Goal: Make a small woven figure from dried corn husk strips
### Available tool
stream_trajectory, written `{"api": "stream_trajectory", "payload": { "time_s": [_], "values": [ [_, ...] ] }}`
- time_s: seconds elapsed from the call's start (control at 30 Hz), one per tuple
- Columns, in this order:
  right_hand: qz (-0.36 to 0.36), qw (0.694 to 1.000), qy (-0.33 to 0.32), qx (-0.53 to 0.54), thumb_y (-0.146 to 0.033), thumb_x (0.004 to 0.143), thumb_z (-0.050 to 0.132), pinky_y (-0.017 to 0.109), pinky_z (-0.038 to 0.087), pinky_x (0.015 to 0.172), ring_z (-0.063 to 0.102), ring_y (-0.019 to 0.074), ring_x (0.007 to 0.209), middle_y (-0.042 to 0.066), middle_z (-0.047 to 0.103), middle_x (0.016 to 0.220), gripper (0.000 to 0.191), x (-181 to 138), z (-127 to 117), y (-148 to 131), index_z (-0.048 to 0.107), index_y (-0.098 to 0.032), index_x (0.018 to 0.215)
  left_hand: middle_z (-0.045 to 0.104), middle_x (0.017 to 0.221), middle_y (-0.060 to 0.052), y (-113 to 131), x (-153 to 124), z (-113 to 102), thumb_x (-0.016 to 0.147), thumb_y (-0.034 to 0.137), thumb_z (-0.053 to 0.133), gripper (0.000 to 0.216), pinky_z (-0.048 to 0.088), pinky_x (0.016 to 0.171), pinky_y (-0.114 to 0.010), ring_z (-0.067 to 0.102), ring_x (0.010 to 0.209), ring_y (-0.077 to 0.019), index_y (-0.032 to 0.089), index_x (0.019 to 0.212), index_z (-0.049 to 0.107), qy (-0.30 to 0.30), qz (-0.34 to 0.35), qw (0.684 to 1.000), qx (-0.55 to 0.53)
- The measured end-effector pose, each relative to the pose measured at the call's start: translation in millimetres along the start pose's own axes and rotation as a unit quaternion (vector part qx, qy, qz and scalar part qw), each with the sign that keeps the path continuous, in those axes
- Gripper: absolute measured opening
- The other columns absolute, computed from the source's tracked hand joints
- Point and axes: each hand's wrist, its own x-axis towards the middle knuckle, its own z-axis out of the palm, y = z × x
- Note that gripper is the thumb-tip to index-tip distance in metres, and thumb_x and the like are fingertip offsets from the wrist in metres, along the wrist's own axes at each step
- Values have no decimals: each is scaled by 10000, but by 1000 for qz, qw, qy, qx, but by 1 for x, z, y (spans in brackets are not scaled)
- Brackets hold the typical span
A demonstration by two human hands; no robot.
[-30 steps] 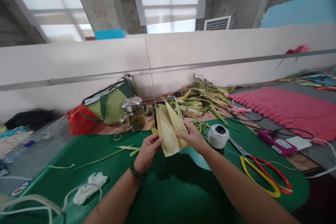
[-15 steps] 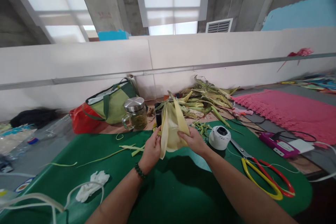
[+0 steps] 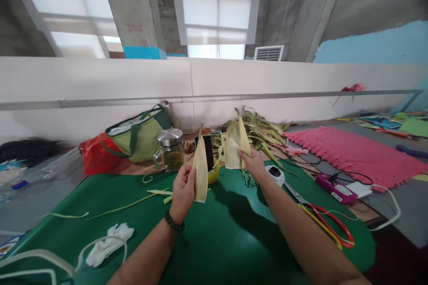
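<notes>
My left hand [image 3: 183, 188] pinches a single pale corn husk [image 3: 201, 173], which stands upright with its pointed tip up. To the right, my right hand [image 3: 253, 163] is closed on wider corn husks [image 3: 233, 144], cream with a yellowish folded edge. The two lots of husk are apart, both held above the green table mat [image 3: 214, 240]. Behind the left husk are a dark phone [image 3: 208, 151] and a yellow container [image 3: 214, 173], both partly hidden. A heap of dried husks [image 3: 267, 127] lies past my right hand.
Left of centre stand a glass mug with a metal lid [image 3: 170, 149] and a green bag [image 3: 143, 136]. A white tissue [image 3: 110, 242] lies at the left front. On the right are a white spool [image 3: 276, 174], large scissors [image 3: 329, 222], a purple device [image 3: 336, 189] and a pink cloth [image 3: 361, 149].
The husks held together between both hands are now separated. My left hand has moved left and down with one piece; my right hand has moved up and right with the rest.
</notes>
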Motion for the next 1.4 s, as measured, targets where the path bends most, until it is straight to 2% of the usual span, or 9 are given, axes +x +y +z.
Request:
{"api": "stream_trajectory", "payload": {
  "time_s": [0.27, 0.43, 0.47, 0.53, 0.63, 0.87, 1.17, 1.3, 1.4],
  "values": [
    [53, 997, 19, -47, -363, 658, 529, 364, 479, 687, 619, 264, 773, 107, 686, 794, 315, 26, 11, 16, 631, -133, 848, 498, 534, 64, -4, -3, 4, 668, 457, 643, 339, 382, 488, -207, 477, 501, -114, 195, 811, 483, -33, -68, 997, -32],
    [-13, 992, 56, -114, -326, 630, 654, 442, 397, 894, 495, 353, 1119, 237, 590, 1152, 479, 12, 8, -18, 582, -85, 1038, 464, 488, 78, -7, -3, 4, 676, 442, 630, 313, 332, 440, -199, 443, 448, -107, 199, 796, 473, -43, -81, 996, -7],
    [-48, 991, 41, -116, -365, 678, 634, 430, 406, 885, 501, 332, 1110, 223, 587, 1160, 454, 1, 10, -28, 579, -98, 1041, 466, 488, 76, -7, -3, 5, 679, 439, 628, 304, 332, 441, -201, 440, 450, -106, 198, 788, 477, -42, -80, 996, -2],
    [-38, 992, -103, -63, -432, 748, 591, 364, 464, 743, 596, 249, 868, 129, 659, 932, 360, -27, 17, -45, 598, -140, 959, 489, 517, 61, -7, -4, 6, 679, 424, 636, 283, 359, 473, -208, 458, 490, -108, 193, 752, 489, -37, -65, 997, 3],
    [16, 961, -274, 18, -371, 614, 744, 268, 449, 582, 564, 158, 638, 20, 642, 731, 357, -63, 32, -54, 615, -165, 876, 532, 597, 32, -6, -6, 8, 663, 402, 667, 268, 399, 552, -218, 484, 576, -108, 175, 677, 524, -37, -33, 999, 14],
    [138, 912, -294, 249, -511, 578, 754, 224, 417, 489, 497, 92, 485, -23, 566, 555, 398, -67, 40, -28, 613, -145, 647, 554, 589, 26, -10, -2, 6, 579, 531, 720, 425, 408, 498, -227, 505, 524, -111, 156, 691, 557, -88, -180, 977, -71],
    [37, 938, -309, 155, -481, 740, 631, 194, 364, 409, 464, 87, 431, -38, 463, 466, 409, -79, 37, -35, 502, -170, 507, 614, 635, 4, -5, -2, 7, 466, 407, 836, 439, 442, 531, -228, 542, 562, -119, 138, 707, 587, -119, -168, 978, -15],
    [29, 921, -353, 161, -469, 779, 582, 207, 400, 435, 521, 106, 450, -29, 483, 488, 392, -73, 28, -35, 514, -173, 532, 465, 470, 59, -5, -1, 4, 548, 509, 777, 450, 324, 435, -182, 383, 441, -52, 142, 535, 516, -79, -158, 984, -18],
    [61, 902, -388, 180, -484, 768, 572, 225, 420, 457, 547, 118, 463, -14, 528, 525, 369, -67, 23, -33, 540, -169, 577, 514, 498, 37, -3, 0, 3, 559, 573, 746, 473, 383, 473, -206, 433, 466, -75, 142, 572, 553, -85, -173, 980, -38]
  ]
}}
